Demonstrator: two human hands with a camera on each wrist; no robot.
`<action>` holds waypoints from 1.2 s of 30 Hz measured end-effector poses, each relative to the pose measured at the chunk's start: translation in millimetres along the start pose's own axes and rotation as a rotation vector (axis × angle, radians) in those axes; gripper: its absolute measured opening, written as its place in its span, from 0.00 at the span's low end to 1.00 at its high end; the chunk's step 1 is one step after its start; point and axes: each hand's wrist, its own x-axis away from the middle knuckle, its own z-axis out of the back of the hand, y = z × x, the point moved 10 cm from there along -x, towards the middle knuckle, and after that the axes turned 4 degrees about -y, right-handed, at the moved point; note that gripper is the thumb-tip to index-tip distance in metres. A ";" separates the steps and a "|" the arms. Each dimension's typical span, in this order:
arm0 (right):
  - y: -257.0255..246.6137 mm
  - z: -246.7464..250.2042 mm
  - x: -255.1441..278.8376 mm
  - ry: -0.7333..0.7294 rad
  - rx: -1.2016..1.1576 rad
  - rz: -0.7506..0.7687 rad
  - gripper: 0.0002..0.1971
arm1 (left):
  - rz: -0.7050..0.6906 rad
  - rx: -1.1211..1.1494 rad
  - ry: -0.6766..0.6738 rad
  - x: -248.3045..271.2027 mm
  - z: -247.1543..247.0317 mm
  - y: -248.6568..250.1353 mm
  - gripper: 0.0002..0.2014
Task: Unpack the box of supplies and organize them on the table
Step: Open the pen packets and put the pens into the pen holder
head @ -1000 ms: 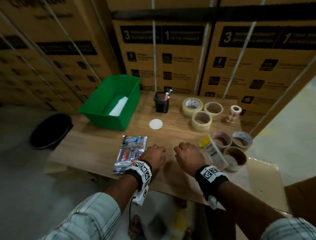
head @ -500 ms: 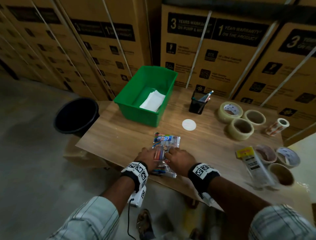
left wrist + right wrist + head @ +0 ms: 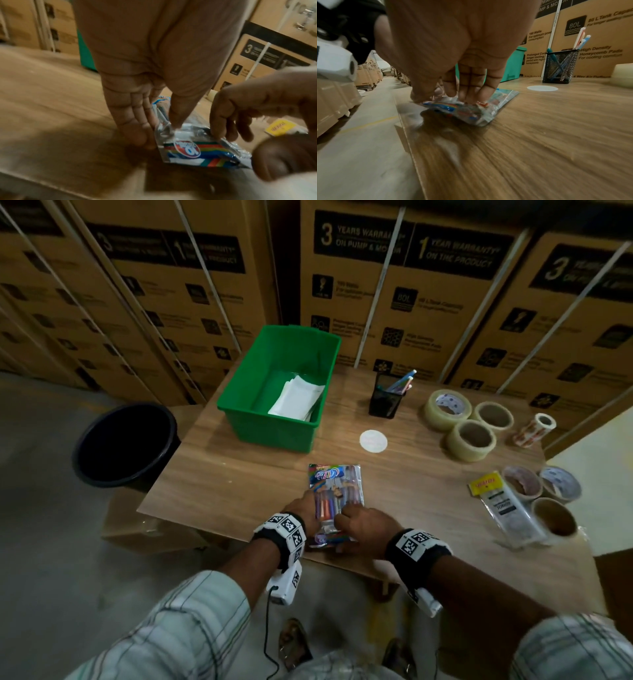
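Observation:
A clear plastic pack of coloured pens (image 3: 337,484) lies on the wooden table (image 3: 239,484) at its front edge. My left hand (image 3: 303,510) pinches the pack's near left corner, thumb on top and fingers along the edge (image 3: 157,132). My right hand (image 3: 363,525) pinches the near right end between thumb and fingers (image 3: 445,97). That end of the pack (image 3: 471,112) sits slightly raised off the wood. A green bin (image 3: 270,429) at the back left holds white papers (image 3: 298,398).
A black mesh pen holder (image 3: 385,402), a white disc (image 3: 373,441), clear tape rolls (image 3: 471,440) and a packet with a yellow header (image 3: 503,508) lie to the right. A black bucket (image 3: 125,443) stands on the floor at the left. Stacked cartons (image 3: 411,302) wall the back.
A second ago both hands rested as fists to the right of the pack. They have moved left onto its near end and taken hold of it. My head view has turned left.

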 end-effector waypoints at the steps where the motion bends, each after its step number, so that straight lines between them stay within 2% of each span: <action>1: -0.2 -2.8 2.2 -0.019 0.002 -0.004 0.27 | 0.001 0.017 0.014 -4.9 1.5 -0.2 0.26; 6: 12.4 5.3 10.8 0.009 0.006 -0.039 0.25 | -0.108 0.006 0.069 -18.1 15.0 25.0 0.16; 9: 23.9 11.0 13.1 -0.026 0.045 -0.093 0.26 | -0.183 -0.013 0.085 -26.1 20.5 44.3 0.08; 13: 32.5 -0.9 13.1 -0.071 0.072 -0.130 0.25 | -0.270 -0.134 0.015 -18.6 12.1 66.7 0.11; 17: 36.8 -11.1 10.4 -0.100 0.094 -0.165 0.23 | -0.350 -0.239 -0.094 -22.0 -7.9 69.3 0.10; 21: 36.3 -7.6 4.8 -0.091 0.167 -0.158 0.17 | -0.405 -0.239 -0.083 -25.0 -3.9 72.0 0.10; 27: 42.6 38.9 5.3 0.041 0.192 -0.130 0.12 | -0.442 -0.197 -0.024 -25.3 24.0 78.6 0.11; 30: 65.1 73.7 10.4 0.174 0.245 -0.180 0.14 | -0.463 -0.216 0.059 -26.7 44.9 89.6 0.10; 33: 87.5 112.9 22.0 0.291 0.273 -0.256 0.13 | -0.526 -0.161 0.100 -22.3 59.3 112.8 0.09; 36: 101.4 139.4 30.6 0.282 0.235 -0.333 0.10 | -0.592 -0.087 0.120 -14.5 70.6 140.7 0.12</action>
